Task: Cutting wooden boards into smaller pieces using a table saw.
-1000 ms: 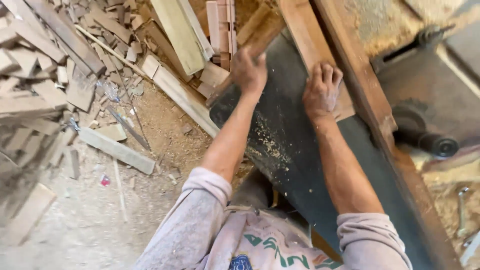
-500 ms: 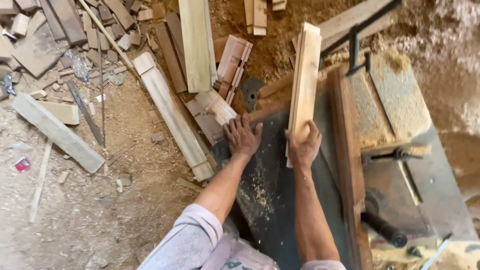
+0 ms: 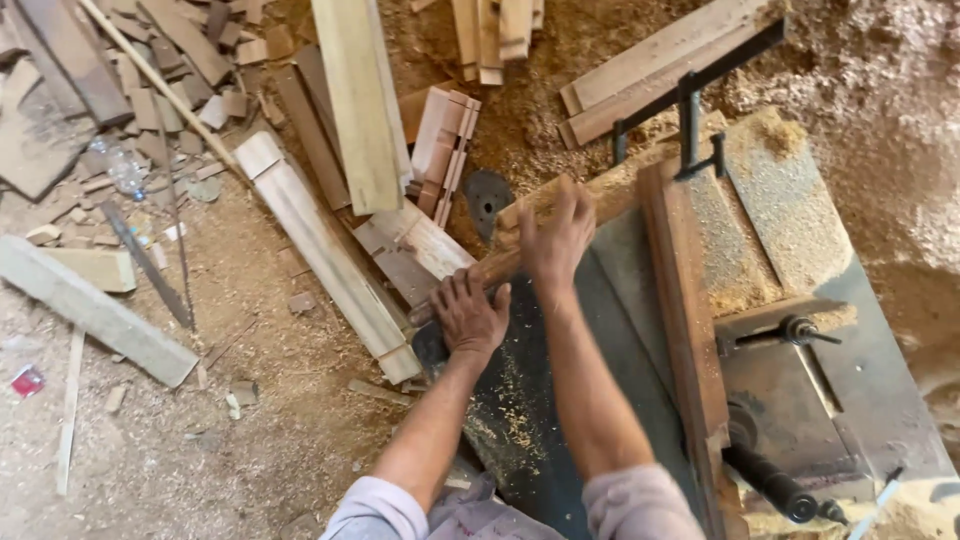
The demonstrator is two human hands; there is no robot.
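Plank (image 3: 520, 225) now lowered flat on saw table (image 3: 640, 300), left hand (image 3: 470, 315) and right hand (image 3: 557, 238) gripping it

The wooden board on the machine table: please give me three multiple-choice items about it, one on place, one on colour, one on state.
1. Where does the right hand grip the wooden board?
A. its far end
B. its near end
C. nowhere

2. What colour is the machine table?
A. white
B. dark grey
C. red

3. How is the left hand?
A. hanging free
B. holding a hammer
C. pressed on the board

Answers: 1 A, the fingers wrap the far end; 2 B, the bare top is dark grey; 3 C, the palm lies on the wood.
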